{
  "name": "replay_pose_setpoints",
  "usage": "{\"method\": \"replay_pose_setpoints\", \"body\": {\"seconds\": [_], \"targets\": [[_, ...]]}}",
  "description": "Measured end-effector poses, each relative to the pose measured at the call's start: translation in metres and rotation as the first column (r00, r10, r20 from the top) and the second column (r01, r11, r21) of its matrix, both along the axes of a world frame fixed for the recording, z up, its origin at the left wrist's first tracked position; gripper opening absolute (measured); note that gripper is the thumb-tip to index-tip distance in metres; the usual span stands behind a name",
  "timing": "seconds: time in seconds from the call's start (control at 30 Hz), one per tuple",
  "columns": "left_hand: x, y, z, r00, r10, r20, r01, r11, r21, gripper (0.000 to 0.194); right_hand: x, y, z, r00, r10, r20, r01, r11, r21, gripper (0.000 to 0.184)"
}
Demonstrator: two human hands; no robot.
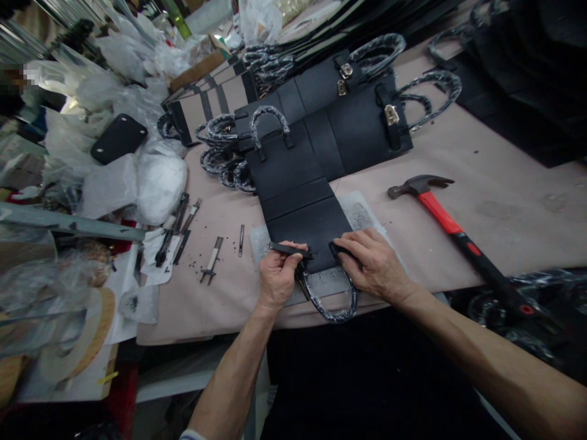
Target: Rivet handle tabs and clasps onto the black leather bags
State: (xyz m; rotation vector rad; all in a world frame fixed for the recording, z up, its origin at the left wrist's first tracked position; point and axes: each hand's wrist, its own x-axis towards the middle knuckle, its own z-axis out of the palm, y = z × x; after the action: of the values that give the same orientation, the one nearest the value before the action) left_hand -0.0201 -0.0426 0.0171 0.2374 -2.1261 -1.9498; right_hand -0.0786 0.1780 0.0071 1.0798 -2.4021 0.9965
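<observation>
A black leather bag panel (pixel 307 208) lies on the table, its near end on a pale, worn board (pixel 362 214). A plastic-wrapped bag handle (pixel 337 316) loops out at the panel's near edge. My left hand (pixel 278 275) is closed in a pinch on a black strap (pixel 290 249), beside the handle's left end. At the panel's right near corner, my right hand (pixel 373 263) is closed on a small black tab (pixel 338 249) by the handle's other end. The fingers partly cover both pieces.
A red-and-black claw hammer (pixel 452 229) lies to the right. Pronged punches (pixel 212 260) and a thin metal rod (pixel 241 240) are on the left. Behind are more black bag panels (pixel 362 131) with wrapped handles and gold clasps. Crumpled plastic bags (pixel 160 177) crowd the left.
</observation>
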Motion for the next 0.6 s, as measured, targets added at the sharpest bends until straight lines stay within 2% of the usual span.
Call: {"method": "replay_pose_setpoints", "body": {"seconds": [0.27,0.6], "targets": [[-0.0009,0.0017,-0.0015,1.0,-0.016,-0.022,0.015,0.998,-0.062,0.012,0.0007,-0.0009,0.0016,1.0,-0.006,0.014,0.006,1.0,0.001,0.022],[0.0013,0.0058,-0.0055,0.996,-0.013,-0.093,-0.014,0.957,-0.289,0.009,0.0007,-0.001,0.0016,1.0,-0.017,0.013,0.016,1.0,0.015,0.022]]}}
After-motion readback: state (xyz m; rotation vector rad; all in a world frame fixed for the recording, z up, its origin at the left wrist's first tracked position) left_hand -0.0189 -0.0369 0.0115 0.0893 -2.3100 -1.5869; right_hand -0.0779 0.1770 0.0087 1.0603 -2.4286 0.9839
